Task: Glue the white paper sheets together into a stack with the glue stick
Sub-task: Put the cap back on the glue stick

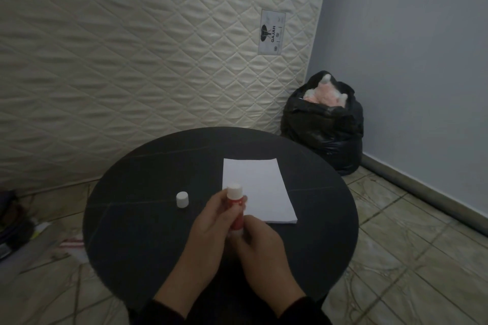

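I'm in a room at home, likely a spare or storage corner: a quilted mattress (132, 60) stands on edge against the wall, a stuffed black rubbish bag (323, 129) sits on the tiled floor (412, 258), beside my small round counter (148, 232).

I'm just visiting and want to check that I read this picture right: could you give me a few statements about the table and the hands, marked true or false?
1. Both hands, left hand and right hand, hold the glue stick. True.
2. The white cap is on the glue stick. False: it stands on the round table, left of the stick.
3. The white paper lies flat on the table. True.
4. The black bag sits on the table. False: it is on the floor behind.
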